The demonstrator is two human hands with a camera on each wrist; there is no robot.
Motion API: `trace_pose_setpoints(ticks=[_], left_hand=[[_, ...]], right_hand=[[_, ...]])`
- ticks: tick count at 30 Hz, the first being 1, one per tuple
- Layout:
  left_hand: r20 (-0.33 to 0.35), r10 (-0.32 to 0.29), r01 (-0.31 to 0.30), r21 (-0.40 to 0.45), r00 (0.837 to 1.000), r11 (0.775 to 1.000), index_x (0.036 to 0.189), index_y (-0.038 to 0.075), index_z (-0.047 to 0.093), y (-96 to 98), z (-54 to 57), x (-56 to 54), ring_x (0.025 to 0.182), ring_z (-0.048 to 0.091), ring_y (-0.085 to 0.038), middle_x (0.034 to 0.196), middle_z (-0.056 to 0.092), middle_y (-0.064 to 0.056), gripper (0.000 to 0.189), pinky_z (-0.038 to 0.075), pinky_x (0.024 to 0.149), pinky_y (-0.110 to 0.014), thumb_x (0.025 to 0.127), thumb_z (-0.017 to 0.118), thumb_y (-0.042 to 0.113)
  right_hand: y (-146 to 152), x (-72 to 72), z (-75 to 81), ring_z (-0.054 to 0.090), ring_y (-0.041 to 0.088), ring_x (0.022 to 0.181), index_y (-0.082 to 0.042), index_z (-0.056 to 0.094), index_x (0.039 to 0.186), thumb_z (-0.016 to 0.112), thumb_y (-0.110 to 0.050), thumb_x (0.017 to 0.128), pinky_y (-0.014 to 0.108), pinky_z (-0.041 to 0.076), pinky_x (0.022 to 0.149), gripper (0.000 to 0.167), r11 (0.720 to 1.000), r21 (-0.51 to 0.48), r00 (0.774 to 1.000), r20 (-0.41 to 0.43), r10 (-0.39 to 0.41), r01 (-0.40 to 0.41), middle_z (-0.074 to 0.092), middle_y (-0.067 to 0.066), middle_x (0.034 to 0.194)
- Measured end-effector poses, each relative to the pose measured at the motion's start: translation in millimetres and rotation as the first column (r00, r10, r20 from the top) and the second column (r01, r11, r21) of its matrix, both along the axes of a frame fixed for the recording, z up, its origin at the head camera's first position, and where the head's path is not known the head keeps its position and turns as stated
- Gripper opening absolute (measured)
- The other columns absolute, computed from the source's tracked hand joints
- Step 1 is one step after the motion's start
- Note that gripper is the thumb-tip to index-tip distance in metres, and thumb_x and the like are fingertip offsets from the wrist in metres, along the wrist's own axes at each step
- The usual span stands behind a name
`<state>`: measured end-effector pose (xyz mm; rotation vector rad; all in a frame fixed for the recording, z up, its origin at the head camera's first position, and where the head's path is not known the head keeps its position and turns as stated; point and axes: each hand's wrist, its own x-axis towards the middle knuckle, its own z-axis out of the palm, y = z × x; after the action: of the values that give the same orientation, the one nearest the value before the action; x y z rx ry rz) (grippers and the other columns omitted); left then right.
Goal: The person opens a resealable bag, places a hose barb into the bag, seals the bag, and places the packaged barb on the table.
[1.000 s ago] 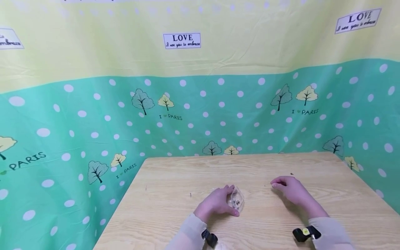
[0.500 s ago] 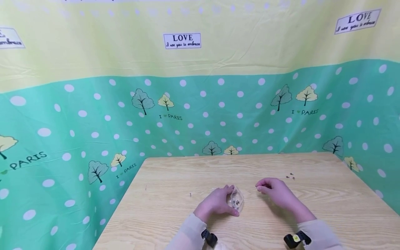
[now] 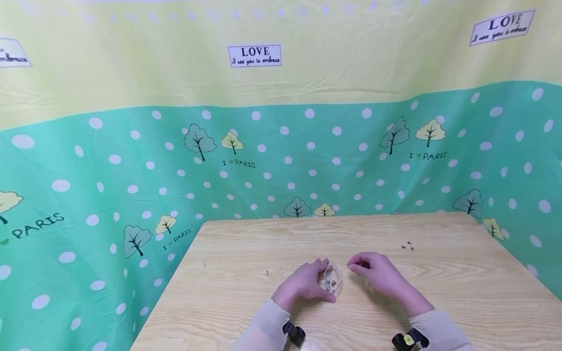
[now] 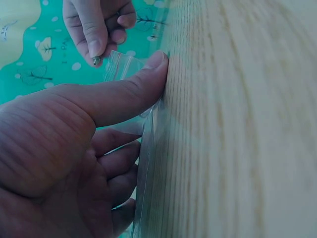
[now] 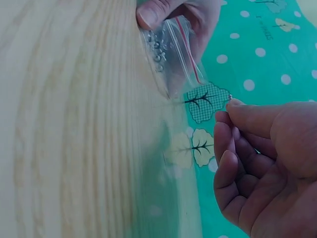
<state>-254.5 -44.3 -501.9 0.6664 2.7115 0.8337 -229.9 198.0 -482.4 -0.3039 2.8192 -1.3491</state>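
In the head view my left hand [image 3: 305, 282] holds a small clear zip bag [image 3: 335, 285] at mid-table, thumb on the near side and fingers on the far side. Several small shiny metal pieces [image 5: 157, 52] lie inside the bag, whose red-striped zip edge shows in the right wrist view. Just right of the bag, my right hand [image 3: 377, 273] pinches a tiny metal piece [image 4: 96, 60] between thumb and index finger. Its other fingers are curled loosely. The right fingertips are a short gap from the bag's zip end.
Three small dark pieces [image 3: 408, 246] lie together on the wooden table [image 3: 246, 239] at the back right. A tiny item [image 3: 267, 273] lies left of the left hand, and a thin pinkish bit [image 3: 204, 263] farther left. A patterned curtain [image 3: 281, 161] hangs behind the table.
My right hand has moved left toward the bag with the tiny metal piece, uncovering more of the small dark pieces at the back right. The left hand stays in place on the bag.
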Motion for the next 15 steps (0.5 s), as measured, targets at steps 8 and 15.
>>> trace_pose_setpoints(ticks=[8, 15], left_hand=[[-0.011, -0.012, 0.012, -0.006, 1.000, 1.000, 0.161, 0.012, 0.048, 0.0, 0.0, -0.5, 0.151, 0.044, -0.039, 0.166, 0.045, -0.010, 0.106, 0.035, 0.125, -0.054, 0.072, 0.099, 0.040], [-0.007, -0.011, 0.011, 0.003, 1.000, 1.000, 0.161, 0.011, 0.048, -0.2, 1.1, -0.1, 0.151, 0.043, -0.040, 0.166, 0.045, -0.012, 0.106, 0.035, 0.125, -0.056, 0.072, 0.100, 0.038]], right_hand=[[-6.8, 1.4, -3.5, 0.064, 0.012, 0.087, -0.013, 0.079, 0.105, 0.075, -0.016, 0.101, 0.032, 0.056, 0.079, 0.006, 1.000, 0.025, 1.000, -0.029, 0.002, -0.001, 0.073, -0.005, 0.095], [-14.3, 2.1, -3.8, 0.065, 0.012, 0.086, -0.011, 0.079, 0.105, 0.076, -0.014, 0.100, 0.026, 0.057, 0.076, 0.007, 0.999, -0.003, 0.997, -0.064, 0.040, -0.040, 0.073, -0.006, 0.093]])
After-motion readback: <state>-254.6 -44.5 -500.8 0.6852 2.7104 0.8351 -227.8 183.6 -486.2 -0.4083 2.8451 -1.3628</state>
